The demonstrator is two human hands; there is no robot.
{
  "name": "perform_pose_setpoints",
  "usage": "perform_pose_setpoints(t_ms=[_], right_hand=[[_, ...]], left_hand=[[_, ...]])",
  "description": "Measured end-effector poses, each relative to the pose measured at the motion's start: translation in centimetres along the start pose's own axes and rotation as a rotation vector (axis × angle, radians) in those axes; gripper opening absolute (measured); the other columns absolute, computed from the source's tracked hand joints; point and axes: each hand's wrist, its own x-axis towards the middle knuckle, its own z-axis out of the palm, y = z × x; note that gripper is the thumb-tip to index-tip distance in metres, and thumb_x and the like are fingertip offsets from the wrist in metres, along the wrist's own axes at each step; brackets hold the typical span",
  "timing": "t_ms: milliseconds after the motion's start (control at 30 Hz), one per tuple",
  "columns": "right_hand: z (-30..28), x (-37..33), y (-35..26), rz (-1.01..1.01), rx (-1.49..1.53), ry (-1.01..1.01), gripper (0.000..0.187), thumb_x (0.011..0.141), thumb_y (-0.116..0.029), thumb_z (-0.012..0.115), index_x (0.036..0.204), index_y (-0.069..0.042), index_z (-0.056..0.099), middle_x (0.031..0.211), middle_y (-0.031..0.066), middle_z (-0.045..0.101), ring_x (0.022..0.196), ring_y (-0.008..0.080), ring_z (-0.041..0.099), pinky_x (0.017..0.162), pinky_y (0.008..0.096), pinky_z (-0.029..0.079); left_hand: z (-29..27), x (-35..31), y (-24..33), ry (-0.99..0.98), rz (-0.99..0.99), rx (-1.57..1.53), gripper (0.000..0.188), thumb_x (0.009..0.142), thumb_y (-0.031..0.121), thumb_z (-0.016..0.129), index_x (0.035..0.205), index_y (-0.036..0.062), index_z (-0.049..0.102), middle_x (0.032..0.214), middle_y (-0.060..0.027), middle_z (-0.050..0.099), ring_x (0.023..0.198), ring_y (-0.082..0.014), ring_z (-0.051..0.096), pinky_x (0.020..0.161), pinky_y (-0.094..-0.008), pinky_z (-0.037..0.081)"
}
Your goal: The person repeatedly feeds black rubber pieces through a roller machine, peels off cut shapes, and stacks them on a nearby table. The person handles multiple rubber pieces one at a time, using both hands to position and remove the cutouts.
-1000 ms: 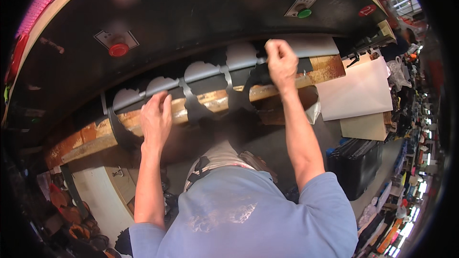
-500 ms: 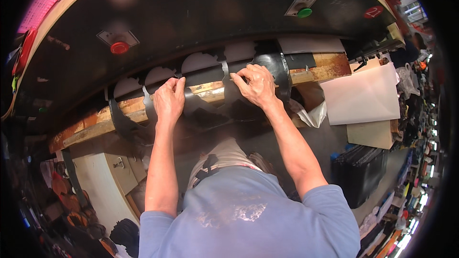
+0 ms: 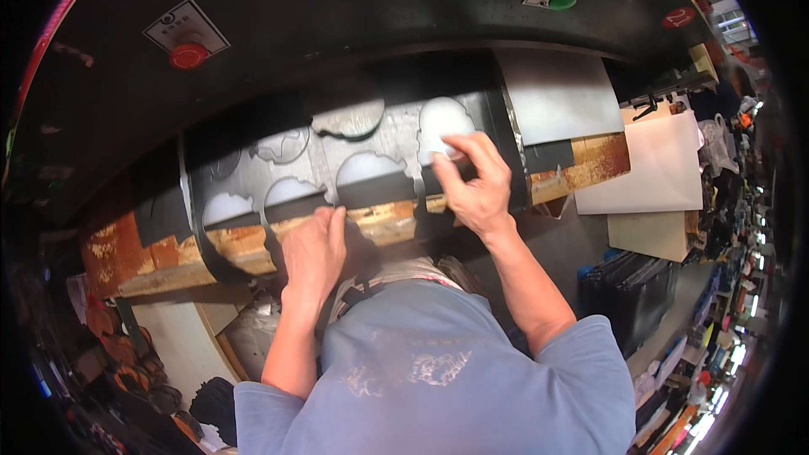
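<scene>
A dark, shiny sheet (image 3: 295, 163) with several rounded, wavy-edged cut-outs lies on the work bed, and its near part hangs over the wooden edge. White shows through the cut-outs. My left hand (image 3: 312, 254) is closed, its fingertips pinching a narrow strip of the sheet at the wooden edge. My right hand (image 3: 479, 187) is open beside the rightmost white cut-out (image 3: 445, 124), thumb and forefinger apart, nothing visible between them. Farther back, a pale rounded shape with a dark wavy rim (image 3: 348, 119) sits on the sheet; what it is I cannot tell.
Above the bed stands a dark machine front with a red button (image 3: 188, 56) and a green button (image 3: 562, 1). A white sheet (image 3: 560, 101) lies on the bed's right side. Pale board (image 3: 645, 168) stands farther right, above black stacked material (image 3: 628, 291). A cabinet (image 3: 181, 341) is below left.
My right hand has let go of the sheet's strip and moved right, its fingers parting. My left hand is lower in view, still at the strip. More of the sheet and its cut-outs shows under the machine.
</scene>
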Motion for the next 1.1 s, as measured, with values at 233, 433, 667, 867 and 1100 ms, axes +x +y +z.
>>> perform_pose_setpoints(t_ms=[233, 433, 667, 867, 1100], right_hand=[[14.4, 4.8, -0.5, -0.103, -0.246, -0.274, 0.095, 0.066, -0.043, 0.096, 0.144, -0.002, 0.062, 0.151, 0.0374, 0.045, 0.133, 0.0507, 0.050, 0.108, 0.0591, 0.046], [10.3, 7.0, 0.7, 0.044, -0.012, -0.295, 0.092, 0.056, -0.040, 0.097, 0.136, -0.002, 0.071, 0.146, 0.0358, 0.054, 0.125, 0.0468, 0.058, 0.108, 0.0560, 0.049], [4.8, 11.3, 7.4, -0.160, -0.265, -0.349, 0.097, 0.059, -0.042, 0.103, 0.144, -0.009, 0.067, 0.155, 0.0290, 0.051, 0.138, 0.0455, 0.055, 0.113, 0.0533, 0.050], [5.1, 10.8, 11.6, -0.251, -0.205, -0.417, 0.096, 0.060, -0.049, 0.102, 0.144, -0.014, 0.069, 0.159, 0.0249, 0.049, 0.137, 0.0433, 0.056, 0.113, 0.0514, 0.051], [4.9, 11.5, 11.3, -0.322, -0.182, -0.432, 0.094, 0.061, -0.050, 0.101, 0.142, -0.012, 0.070, 0.160, 0.0255, 0.049, 0.142, 0.0439, 0.053, 0.115, 0.0514, 0.049]], left_hand=[[-1.1, 11.5, -5.1, 0.290, 0.251, -0.039, 0.022, 0.099, 0.000, 0.065, 0.120, -0.0017, 0.071, 0.132, -0.0210, 0.072, 0.127, -0.0391, 0.067, 0.105, -0.0450, 0.054], [1.4, 12.8, -7.1, 0.257, 0.313, -0.046, 0.032, 0.095, -0.004, 0.068, 0.127, 0.0014, 0.069, 0.142, -0.0178, 0.069, 0.138, -0.0406, 0.060, 0.115, -0.0511, 0.048], [1.6, 13.0, -6.3, 0.237, 0.246, -0.054, 0.026, 0.095, -0.001, 0.071, 0.120, 0.0010, 0.073, 0.141, -0.0174, 0.069, 0.140, -0.0400, 0.059, 0.116, -0.0498, 0.046], [1.8, 13.0, -6.3, 0.243, 0.264, -0.049, 0.025, 0.094, -0.002, 0.071, 0.119, 0.0011, 0.073, 0.140, -0.0172, 0.069, 0.139, -0.0406, 0.059, 0.115, -0.0496, 0.047], [0.3, 11.2, -5.9, 0.233, 0.235, -0.085, 0.023, 0.096, -0.004, 0.070, 0.118, -0.0006, 0.073, 0.136, -0.0205, 0.071, 0.133, -0.0410, 0.064, 0.112, -0.0477, 0.051]])
